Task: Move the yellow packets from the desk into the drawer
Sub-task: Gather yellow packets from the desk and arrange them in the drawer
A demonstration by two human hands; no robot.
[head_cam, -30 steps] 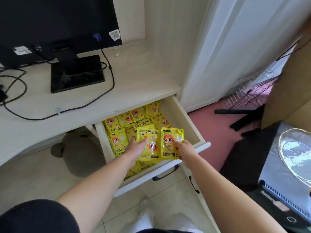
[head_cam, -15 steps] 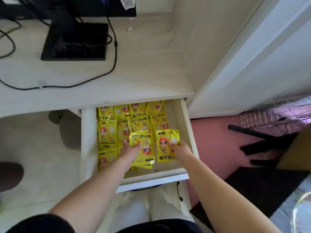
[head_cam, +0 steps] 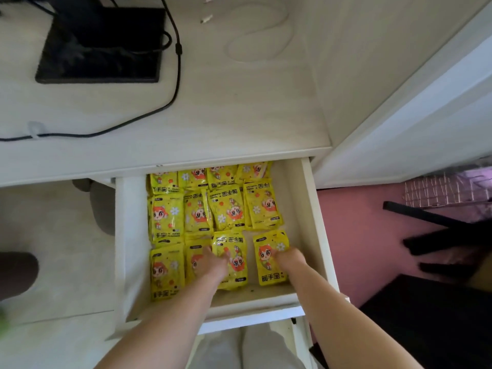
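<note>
Inside the open white wooden drawer (head_cam: 308, 209), the person's left hand (head_cam: 213, 265) and right hand (head_cam: 288, 259) each sit on a glossy yellow cartoon-print packet (head_cam: 237, 262) at the drawer's front, probably lining up rows; grip's too blurry to tell

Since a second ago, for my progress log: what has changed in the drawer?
The left hand and right hand lowered the left packet and right packet flat into the front of the drawer, still touching them. The other packets stayed put.
</note>
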